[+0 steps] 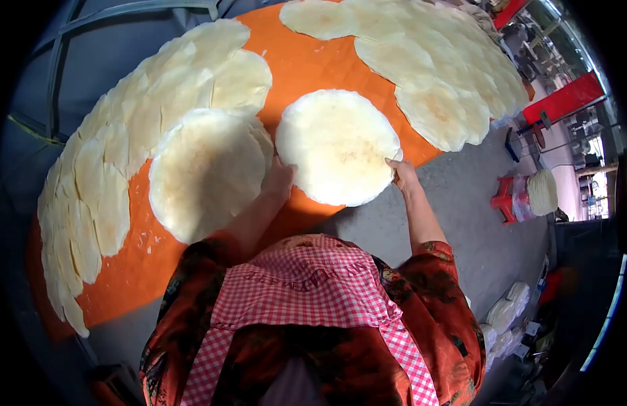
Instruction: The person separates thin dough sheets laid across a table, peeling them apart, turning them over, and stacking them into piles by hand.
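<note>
A round, thin flatbread [337, 145] is held out flat in front of me, over the front edge of the orange table surface [307, 64]. My right hand [403, 173] pinches its right rim, thumb on top. My left hand [279, 179] is closed at its left rim; those fingers are partly hidden. Just left of that hand another round flatbread [208, 172], partly in my shadow, lies on the orange surface, touching the overlapping ones behind it.
Overlapping flatbreads [147, 101] cover the table's left side, and more [439, 64] spread over the right. On the floor at right, a red stool [506, 199] stands beside a pale round stack [542, 192]. Plastic-wrapped bundles [506, 311] lie at lower right. Metal bars [56, 74] border the far left.
</note>
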The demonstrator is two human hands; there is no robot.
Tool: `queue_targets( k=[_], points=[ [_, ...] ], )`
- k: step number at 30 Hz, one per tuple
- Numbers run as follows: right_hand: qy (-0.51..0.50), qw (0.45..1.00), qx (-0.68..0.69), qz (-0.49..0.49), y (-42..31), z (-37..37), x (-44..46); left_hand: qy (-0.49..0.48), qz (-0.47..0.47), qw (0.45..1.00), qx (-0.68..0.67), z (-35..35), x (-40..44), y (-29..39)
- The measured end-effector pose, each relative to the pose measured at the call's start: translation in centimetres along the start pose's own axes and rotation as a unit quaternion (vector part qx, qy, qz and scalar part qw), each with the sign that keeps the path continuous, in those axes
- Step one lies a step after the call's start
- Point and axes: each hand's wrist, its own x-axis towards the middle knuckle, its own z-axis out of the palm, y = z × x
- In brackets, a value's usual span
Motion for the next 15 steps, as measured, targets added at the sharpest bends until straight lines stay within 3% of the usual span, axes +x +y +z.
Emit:
queue_targets(
  k=[2, 4, 7, 10, 13, 15],
  points=[
    [0.004, 1.0, 0.003, -0.009, 0.4, -0.1, -0.2, 0.095, 0.128, 0.983, 0.088, 0.8, -1.3, 0.7],
    [0.011, 1.0, -0.006, -0.011, 0.1, 0.3, -0.5, 0.187, 0.274, 0.93, 0.16, 1.5, 0.0, -0.5],
    [0.021, 0.999, -0.027, -0.008, -0.2, 0.1, -0.3, 0.178, 0.108, 0.959, 0.192, 2.2, 1.5, 1.1],
    [0.013, 1.0, -0.018, -0.011, 0.1, 0.1, -0.1, 0.135, 0.042, 0.966, 0.217, 1.9, 4.2, 0.9],
    [0.008, 1.0, -0.01, -0.003, 0.0, -0.1, -0.4, 0.12, -0.019, 0.972, 0.202, 2.6, -0.1, 7.1],
    [0.005, 1.0, 0.009, -0.014, 0.4, -0.2, 0.2, 0.111, -0.018, 0.968, 0.225, 2.2, 1.6, 5.3]
  ],
)
